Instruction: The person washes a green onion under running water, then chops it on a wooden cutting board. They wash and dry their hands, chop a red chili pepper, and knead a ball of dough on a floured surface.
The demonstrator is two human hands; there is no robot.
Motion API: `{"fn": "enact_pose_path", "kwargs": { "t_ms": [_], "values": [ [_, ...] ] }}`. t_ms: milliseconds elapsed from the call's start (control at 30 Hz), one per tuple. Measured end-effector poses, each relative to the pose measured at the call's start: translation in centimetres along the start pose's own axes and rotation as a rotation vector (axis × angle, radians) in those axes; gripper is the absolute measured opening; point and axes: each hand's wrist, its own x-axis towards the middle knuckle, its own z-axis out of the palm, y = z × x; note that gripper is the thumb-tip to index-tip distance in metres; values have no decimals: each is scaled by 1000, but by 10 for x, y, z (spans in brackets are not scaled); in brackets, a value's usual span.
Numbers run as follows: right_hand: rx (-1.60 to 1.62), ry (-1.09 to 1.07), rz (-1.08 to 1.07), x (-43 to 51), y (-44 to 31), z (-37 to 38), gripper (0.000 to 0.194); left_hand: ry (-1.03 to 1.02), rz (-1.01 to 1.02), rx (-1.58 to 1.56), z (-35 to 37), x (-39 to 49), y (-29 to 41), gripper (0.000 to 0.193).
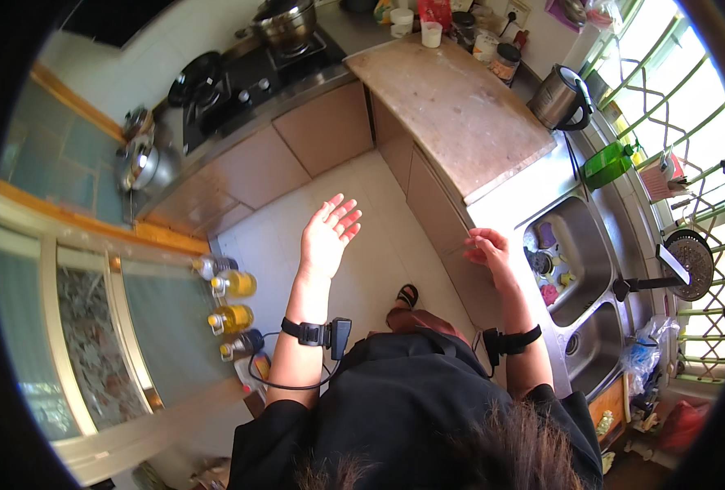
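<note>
My left hand (329, 236) is raised above the tiled floor, palm up, with its fingers apart and nothing in it. My right hand (490, 250) hangs beside the near corner of the wooden board (454, 116), its fingers loosely bent and holding nothing. To the right of that hand is the steel double sink (583, 245), where a purple sponge (545, 235) and small scraps lie in the farther basin. Straps with small black devices are around both my forearms, and a cable hangs from the left one.
A gas hob (246, 92) carries a wok (196, 78) and a steel pot (286, 24). An electric kettle (558, 98) and a green soap bottle (607, 164) stand near the barred window. Several oil bottles (234, 285) line the floor at left, by the sliding door (111, 306).
</note>
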Motion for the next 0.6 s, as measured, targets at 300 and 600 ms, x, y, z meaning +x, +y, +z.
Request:
{"fn": "enact_pose_path", "kwargs": {
  "t_ms": [300, 600],
  "values": [
    [57, 247, 178, 76, -17, -41, 23, 251, -108, 142, 14, 197, 10, 35],
    [-171, 714, 304, 170, 29, -47, 38, 379, -265, 250, 18, 438, 12, 54]
  ]
}}
